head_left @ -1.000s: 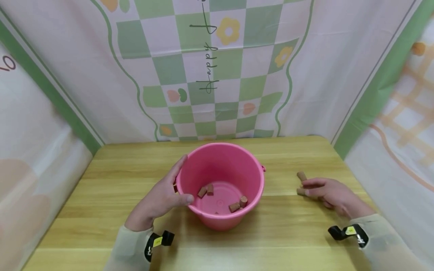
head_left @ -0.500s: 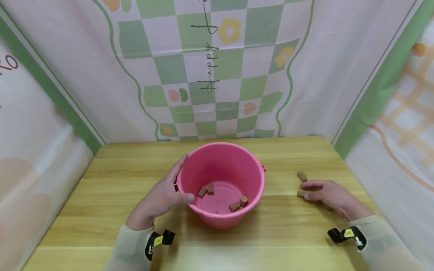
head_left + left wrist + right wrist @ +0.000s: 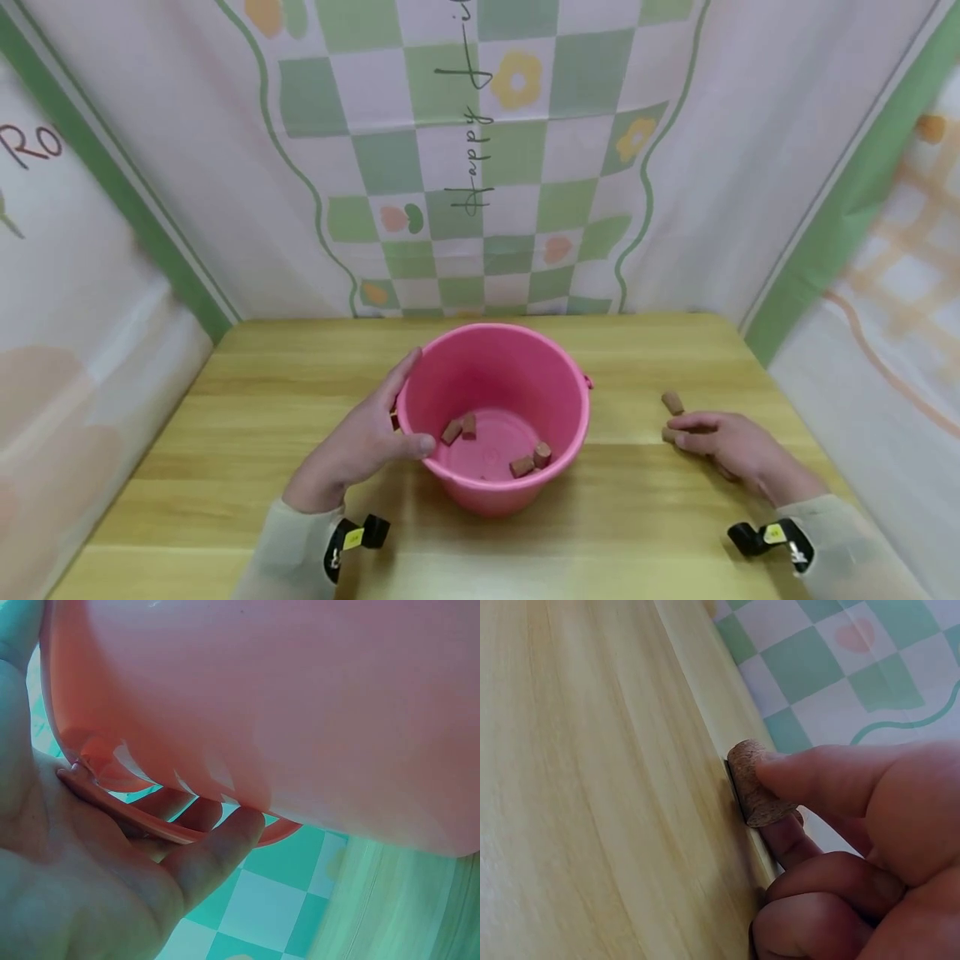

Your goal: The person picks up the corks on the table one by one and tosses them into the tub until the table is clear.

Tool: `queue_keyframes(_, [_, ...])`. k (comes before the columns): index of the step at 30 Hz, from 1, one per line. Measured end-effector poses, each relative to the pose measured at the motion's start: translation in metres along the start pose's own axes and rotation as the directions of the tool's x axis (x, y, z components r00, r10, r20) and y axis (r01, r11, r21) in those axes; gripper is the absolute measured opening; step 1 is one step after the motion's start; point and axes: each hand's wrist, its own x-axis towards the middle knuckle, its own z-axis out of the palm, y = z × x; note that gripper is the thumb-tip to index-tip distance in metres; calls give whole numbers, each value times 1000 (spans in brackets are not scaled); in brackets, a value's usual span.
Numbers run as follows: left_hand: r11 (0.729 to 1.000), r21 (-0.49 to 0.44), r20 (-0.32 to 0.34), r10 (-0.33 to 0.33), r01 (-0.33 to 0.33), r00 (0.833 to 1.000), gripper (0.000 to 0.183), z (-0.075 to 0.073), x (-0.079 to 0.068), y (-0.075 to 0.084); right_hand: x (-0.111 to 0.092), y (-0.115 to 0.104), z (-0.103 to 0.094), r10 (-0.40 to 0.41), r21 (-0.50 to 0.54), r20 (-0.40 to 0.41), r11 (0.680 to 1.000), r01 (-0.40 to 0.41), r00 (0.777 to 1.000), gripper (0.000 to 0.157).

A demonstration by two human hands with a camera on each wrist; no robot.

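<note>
A pink bucket (image 3: 501, 362) stands mid-table, with several brown corks (image 3: 469, 427) lying on its bottom. My left hand (image 3: 363, 446) grips its left side, thumb over the rim and fingers outside. In the left wrist view, the bucket's handle (image 3: 161, 827) hangs down across that hand (image 3: 82, 862). To the right of the bucket, my right hand (image 3: 735, 450) is low at the tabletop, pinching a cork (image 3: 754, 784) between thumb and forefinger, with its other fingers curled. Another cork (image 3: 672, 403) lies just beyond the fingertips.
The wooden table (image 3: 615, 533) ends at a patterned cloth (image 3: 517, 187) hanging behind it. More cloth hangs along the left and right sides. A handle lug (image 3: 588, 382) sticks out from the bucket's right side.
The right thumb and forefinger have drawn together on the nearer cork. The left hand and bucket stay in place; the head view has tilted slightly.
</note>
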Motion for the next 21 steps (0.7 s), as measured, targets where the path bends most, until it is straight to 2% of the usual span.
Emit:
queue_keyframes(4, [999,-26,23,23,-22,999,108,2,-1,-3,-3,4,6,10,22,-8,1000,-10,1000,51])
queue_keyframes(7, [1000,-13,22,28,-27,999,108,3,0,-3,-6,6,7,16,41,-6,999,-15,1000,51])
queue_keyframes(13, [1000,23,7,-4,4,1000,108,4,3,-2,-7,8,4,18,87,19,996,-19,1000,58])
queue_keyframes(16, [999,28,-5,-21,21,1000,107,4,3,-1,-7,5,2,-20,10,15,1000,20,1000,61])
queue_keyframes(21, [999,30,-19,-30,31,999,106,1,1,0,-5,-3,0,-68,-112,-9,991,67,998,57])
